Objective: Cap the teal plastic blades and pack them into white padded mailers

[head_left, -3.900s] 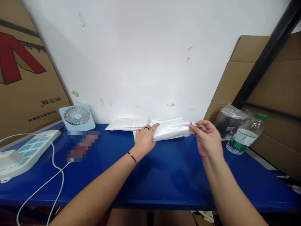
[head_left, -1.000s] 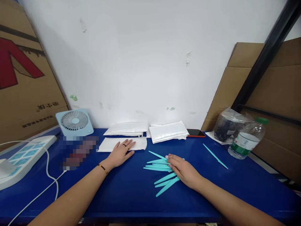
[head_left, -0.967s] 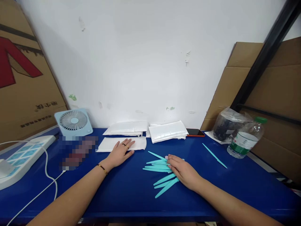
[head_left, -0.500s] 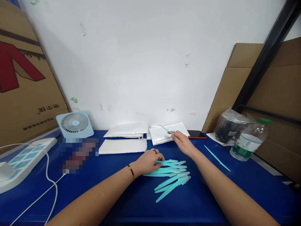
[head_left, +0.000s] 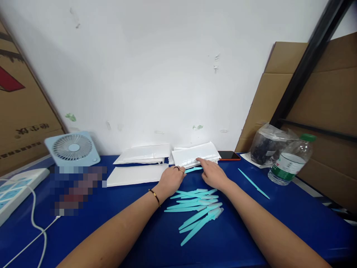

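One teal razor (head_left: 194, 169) pinched in left hand (head_left: 170, 181); right hand (head_left: 214, 175) curled, grip unclear; one lone razor (head_left: 253, 183) rightward.

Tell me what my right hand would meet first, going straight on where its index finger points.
Most likely the right stack of white padded envelopes: your right hand points into it, though depth leaves any contact unclear.

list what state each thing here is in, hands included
Left hand: fingers at one end of a turquoise razor
Right hand: fingers near its other end
Razor pile: fanned flat
Single razor: lying apart
White packets: mostly stacked
Phone: screen dark
Bottle: standing, capped
Fan: standing, spin unclear
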`<state>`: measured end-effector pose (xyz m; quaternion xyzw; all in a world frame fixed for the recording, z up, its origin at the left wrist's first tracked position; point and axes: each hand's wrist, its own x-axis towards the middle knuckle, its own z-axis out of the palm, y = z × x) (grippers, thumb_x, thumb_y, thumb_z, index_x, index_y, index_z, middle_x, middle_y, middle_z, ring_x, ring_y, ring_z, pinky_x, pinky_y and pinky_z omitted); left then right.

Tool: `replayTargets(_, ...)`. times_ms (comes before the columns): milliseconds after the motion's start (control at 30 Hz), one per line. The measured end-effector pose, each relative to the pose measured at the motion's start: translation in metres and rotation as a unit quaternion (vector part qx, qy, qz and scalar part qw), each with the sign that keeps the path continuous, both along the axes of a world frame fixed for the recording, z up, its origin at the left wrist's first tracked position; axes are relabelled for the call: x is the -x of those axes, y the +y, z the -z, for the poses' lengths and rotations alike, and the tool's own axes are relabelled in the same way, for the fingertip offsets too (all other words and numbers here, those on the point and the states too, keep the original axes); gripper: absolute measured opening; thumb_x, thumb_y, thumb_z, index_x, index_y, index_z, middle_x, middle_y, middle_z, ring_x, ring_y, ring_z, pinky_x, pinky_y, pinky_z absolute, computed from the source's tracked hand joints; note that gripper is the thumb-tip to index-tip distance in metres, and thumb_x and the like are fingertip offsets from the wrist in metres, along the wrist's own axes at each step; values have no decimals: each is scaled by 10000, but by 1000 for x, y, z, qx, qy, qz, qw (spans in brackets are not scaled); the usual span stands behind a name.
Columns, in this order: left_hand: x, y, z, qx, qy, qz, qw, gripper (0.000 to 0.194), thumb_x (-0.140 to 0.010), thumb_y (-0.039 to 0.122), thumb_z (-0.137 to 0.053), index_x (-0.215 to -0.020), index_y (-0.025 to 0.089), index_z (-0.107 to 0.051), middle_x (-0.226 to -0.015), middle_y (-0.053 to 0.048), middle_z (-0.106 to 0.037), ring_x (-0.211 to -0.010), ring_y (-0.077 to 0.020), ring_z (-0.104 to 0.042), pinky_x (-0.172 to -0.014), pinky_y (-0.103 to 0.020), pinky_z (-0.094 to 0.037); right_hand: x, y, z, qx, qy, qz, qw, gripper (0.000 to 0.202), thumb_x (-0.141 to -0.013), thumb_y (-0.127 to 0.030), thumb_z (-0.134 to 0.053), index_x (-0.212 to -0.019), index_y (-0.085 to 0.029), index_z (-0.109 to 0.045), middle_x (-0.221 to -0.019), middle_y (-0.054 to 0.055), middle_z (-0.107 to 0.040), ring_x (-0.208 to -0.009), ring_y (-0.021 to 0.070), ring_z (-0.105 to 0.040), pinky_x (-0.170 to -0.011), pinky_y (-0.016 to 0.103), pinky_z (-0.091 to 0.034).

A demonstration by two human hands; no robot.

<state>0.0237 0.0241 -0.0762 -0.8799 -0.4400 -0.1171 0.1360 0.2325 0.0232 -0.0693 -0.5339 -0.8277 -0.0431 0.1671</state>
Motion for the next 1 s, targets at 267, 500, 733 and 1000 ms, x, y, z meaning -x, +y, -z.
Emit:
replayTargets(267,8,-3,-5,6,-95,44,994,264,-902,348,-369,-1028,189,-538,-963,-68,-568,-954,-203,-502,-803,-328,-371,-18,-11,-17,76,33,-55,995,207,-785,-260,-497,-972,-240,-583,-964,43,-555,-980,219,-482,-855,376,-313)
replayTargets(500,10,-14,-12,156,-136,120,971,246,-811,435,-509,-828,217,-621,-755,8,-595,-746,-135,-542,-665,-246,-365,-6,-24,-24,190,29,-153,970,172,-766,-385,-589,-784,-221,-641,-820,10,-535,-839,180,-502,-796,342,-310)
replayTargets(733,7,-16,-13,261,-131,97,951,223,-761,413,-559,-749,204,-637,-652,35,-620,-575,-92,-516,-507,-205,-305,-4,-24,-22,229,21,-179,957,179,-745,-384,-617,-777,-210,-646,-823,15,-539,-825,183,-502,-799,343,-319)
replayTargets(1000,6,-14,-12,232,-121,75,962,152,-765,315,-550,-724,208,-651,-697,23,-650,-603,-112,-541,-540,-215,-336,-2,-23,-22,189,50,-162,967,152,-803,-352,-570,-803,-206,-614,-834,5,-533,-796,152,-500,-791,321,-316)
